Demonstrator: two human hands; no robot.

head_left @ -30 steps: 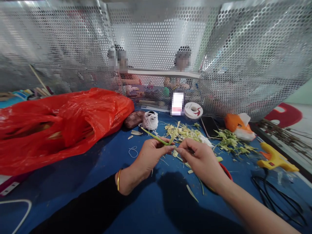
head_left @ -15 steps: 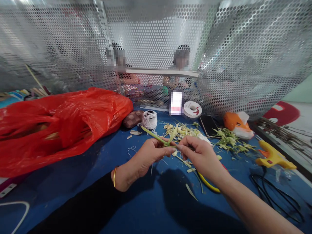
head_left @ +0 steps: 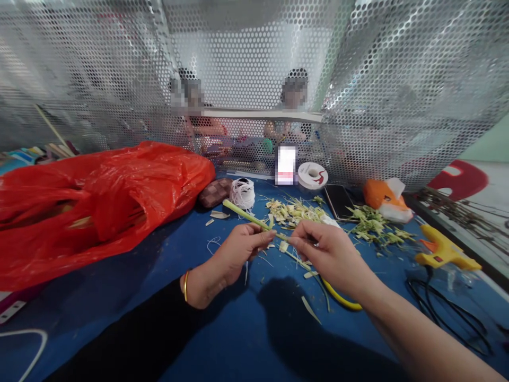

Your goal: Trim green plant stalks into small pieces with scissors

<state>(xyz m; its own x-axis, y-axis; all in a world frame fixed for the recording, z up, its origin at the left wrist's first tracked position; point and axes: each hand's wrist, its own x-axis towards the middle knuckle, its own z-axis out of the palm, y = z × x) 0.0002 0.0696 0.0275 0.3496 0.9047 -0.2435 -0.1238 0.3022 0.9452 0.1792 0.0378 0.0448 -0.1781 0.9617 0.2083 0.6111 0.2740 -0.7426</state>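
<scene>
A thin green plant stem (head_left: 245, 213) slants across the middle of the view, with a small leafy strip standing off it near my fingers. Near its middle, my left hand (head_left: 242, 246) is closed around it, thumb on top. My right hand (head_left: 324, 252) pinches the stem's right end between thumb and fingertips; its other fingers are curled in. Beyond the hands lies a pile of yellow-green leaf scraps (head_left: 294, 212). A ball of white string (head_left: 242, 194) sits just past the stem's left tip. A yellow-handled tool (head_left: 342, 301), partly hidden, lies under my right forearm.
A red plastic bag (head_left: 170, 175) fills the left side of the blue table (head_left: 238, 339). A yellow glue gun (head_left: 447, 252) with a black cable lies at right. Behind stand a ribbon spool (head_left: 313, 175), a phone (head_left: 338, 201) and a perforated metal screen (head_left: 254, 58); people sit beyond it.
My left hand has shifted slightly left along with the stem, and more of the stem's right end shows between my hands. The right hand stays nearly in place, still pinching.
</scene>
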